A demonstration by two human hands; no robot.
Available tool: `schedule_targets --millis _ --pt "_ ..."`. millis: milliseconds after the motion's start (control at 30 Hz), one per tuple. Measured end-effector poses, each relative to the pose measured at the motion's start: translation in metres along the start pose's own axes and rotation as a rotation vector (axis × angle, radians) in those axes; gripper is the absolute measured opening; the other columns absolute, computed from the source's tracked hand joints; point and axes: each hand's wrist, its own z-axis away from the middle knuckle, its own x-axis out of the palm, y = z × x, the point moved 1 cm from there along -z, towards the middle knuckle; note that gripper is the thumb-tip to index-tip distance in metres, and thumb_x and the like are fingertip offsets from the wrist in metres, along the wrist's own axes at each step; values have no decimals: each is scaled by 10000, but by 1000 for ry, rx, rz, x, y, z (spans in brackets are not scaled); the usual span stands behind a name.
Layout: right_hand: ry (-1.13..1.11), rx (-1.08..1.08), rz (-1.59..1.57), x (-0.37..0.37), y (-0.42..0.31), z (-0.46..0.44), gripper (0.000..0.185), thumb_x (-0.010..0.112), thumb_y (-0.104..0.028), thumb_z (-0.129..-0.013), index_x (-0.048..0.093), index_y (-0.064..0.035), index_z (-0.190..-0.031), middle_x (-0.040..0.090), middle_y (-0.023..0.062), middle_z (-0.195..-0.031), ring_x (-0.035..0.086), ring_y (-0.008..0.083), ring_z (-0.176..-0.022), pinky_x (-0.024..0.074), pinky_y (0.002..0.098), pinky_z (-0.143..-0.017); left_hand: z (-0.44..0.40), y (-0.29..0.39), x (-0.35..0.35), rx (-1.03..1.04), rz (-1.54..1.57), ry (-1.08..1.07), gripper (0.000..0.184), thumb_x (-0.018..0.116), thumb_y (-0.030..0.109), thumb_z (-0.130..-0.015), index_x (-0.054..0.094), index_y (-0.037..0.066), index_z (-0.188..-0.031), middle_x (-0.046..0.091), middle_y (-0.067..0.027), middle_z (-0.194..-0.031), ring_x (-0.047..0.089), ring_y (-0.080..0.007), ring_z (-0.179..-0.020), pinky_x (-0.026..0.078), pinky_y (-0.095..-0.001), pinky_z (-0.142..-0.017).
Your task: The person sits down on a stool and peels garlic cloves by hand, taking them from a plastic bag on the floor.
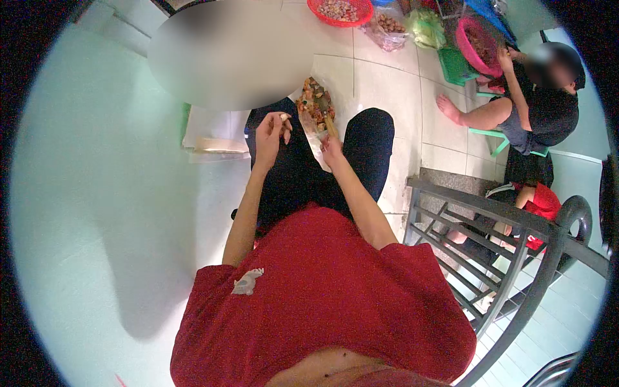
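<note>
My left hand (273, 134), above my dark-trousered left thigh, pinches a small whitish piece (284, 117) too small to name. Between my knees, an open clear plastic bag (320, 146) holds a mixed orange, brown and green food (314, 103). At the near side of this bag, my right hand (331, 149) is closed around pale yellow chopsticks (331, 124). Their far ends reach into the food. Part of the bag's edge lies by my right fingers.
A red basket (340, 20) of small pale pieces and bags of produce (390, 29) stand on the tiled floor (380, 90). At right, a person (548, 106) sits by a pink basket (471, 61). A grey metal railing (503, 203) rises at my right, a wall (116, 213) at left.
</note>
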Motion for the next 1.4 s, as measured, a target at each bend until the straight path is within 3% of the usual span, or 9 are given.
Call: schedule_targets --millis 167,467,600,667,900,1000,1133,1200,1400 --pt "-144 48 -376 33 -28 -38 252 428 -119 -993 548 -27 -1194 635 92 -1031 636 269 -956 534 398 -844 3 2 2 13 -23 -18 292 467 249 -1073 608 -7 -1081 599 -55 -809 509 -80 -586 415 -228 -524" --pt "-96 -45 -11 49 -65 37 400 400 -225 -1029 455 2 -1354 572 119 -1323 533 264 -1240 368 412 -1108 3 3 -3 26 -26 14 284 478 252 -1070 615 3 -1085 602 -47 -814 507 -72 -590 413 -224 -524" --pt "-284 -39 111 18 -60 67 401 437 -250 -1041 469 -21 -1369 596 116 -1315 591 247 -1175 431 373 -1044 3 2 -5 14 -35 -15 329 457 296 -1075 613 7 -1100 608 -47 -835 524 -88 -613 426 -236 -550" --pt "-604 -97 237 17 -70 111 378 453 -244 -1051 498 -38 -1364 631 111 -1278 623 231 -1140 463 335 -991 5 5 -3 23 -63 -18 299 482 251 -1068 636 -4 -1066 601 -36 -818 510 -63 -605 407 -216 -543" --pt "-738 -232 695 -9 -104 186 316 527 -187 -1035 550 -28 -1307 674 107 -1193 642 204 -1112 496 334 -968 5 7 10 21 -158 -133 197 559 144 -1025 629 1 -1139 615 -24 -862 540 -70 -695 443 -217 -619" --pt "-597 -684 733 -7 -114 201 290 671 -146 -949 617 -28 -1209 715 70 -1073 673 148 -952 529 296 -819 12 33 29 75 -122 -187 216 553 120 -1021 598 3 -1196 650 -50 -995 568 -80 -787 456 -225 -674" --pt "-439 -864 873 37 -183 280 287 716 -140 -904 645 -37 -1163 708 115 -1037 691 206 -923 529 318 -811 26 89 59 151 -10 -186 244 547 73 -1013 563 -5 -1243 662 -102 -1129 615 -121 -919 496 -255 -774" --pt "-441 -1187 907 52 -204 302 302 741 -138 -875 660 -47 -1151 699 136 -1045 688 263 -930 530 342 -814 33 114 69 217 -47 -172 249 547 56 -1008 557 -15 -1246 661 -123 -1149 637 -152 -982 518 -283 -851" --pt "-453 -1407 906 75 -236 342 338 760 -136 -837 676 -80 -1159 701 105 -1003 671 274 -914 518 355 -778 52 161 90 275 -96 -60 245 559 47 -1002 541 -25 -1236 657 -125 -1117 642 -166 -984 520 -292 -870"
